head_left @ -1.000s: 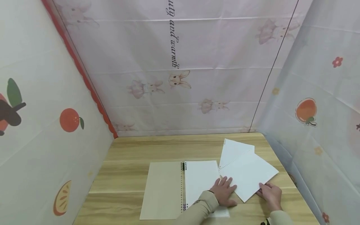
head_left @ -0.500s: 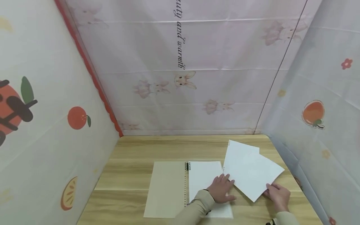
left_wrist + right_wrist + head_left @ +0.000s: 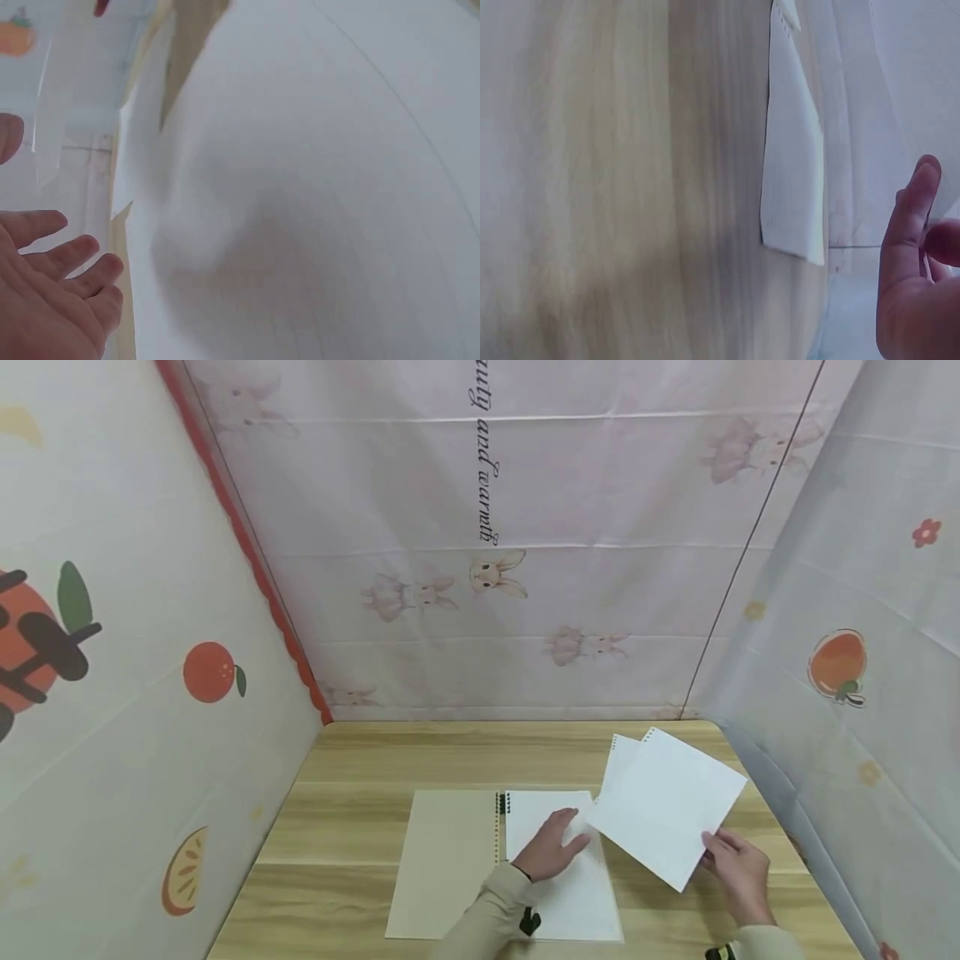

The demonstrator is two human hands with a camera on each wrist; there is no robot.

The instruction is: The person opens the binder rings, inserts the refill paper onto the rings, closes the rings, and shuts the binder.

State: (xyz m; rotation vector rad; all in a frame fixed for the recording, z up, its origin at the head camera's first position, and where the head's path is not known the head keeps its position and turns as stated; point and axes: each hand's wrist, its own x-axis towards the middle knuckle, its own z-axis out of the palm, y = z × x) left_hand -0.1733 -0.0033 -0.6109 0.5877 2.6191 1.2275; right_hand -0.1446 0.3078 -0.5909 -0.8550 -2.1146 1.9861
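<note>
A spiral notebook lies open on the table, with a tan cover (image 3: 444, 868) on the left and a white page (image 3: 581, 906) on the right. My left hand (image 3: 549, 850) is over that page, fingers spread and holding nothing; the left wrist view shows the same hand (image 3: 52, 292) beside the page. Between thumb and fingers, my right hand (image 3: 738, 870) pinches the lower right edge of a loose white sheet (image 3: 667, 810) with punched holes. The sheet's left corner is near my left fingertips. Partly hidden beneath it, another punched sheet (image 3: 618, 760) lies on the table.
The wooden table (image 3: 360, 760) meets a pale printed cloth (image 3: 420, 668) at the back. Similar cloths hang along the left and right sides. A dark band (image 3: 529, 921) shows at the left wrist.
The upper loose sheet has lifted and turned, its punched edge swinging up to the back, with my right hand still gripping it. My left hand has drawn back leftward over the notebook page.
</note>
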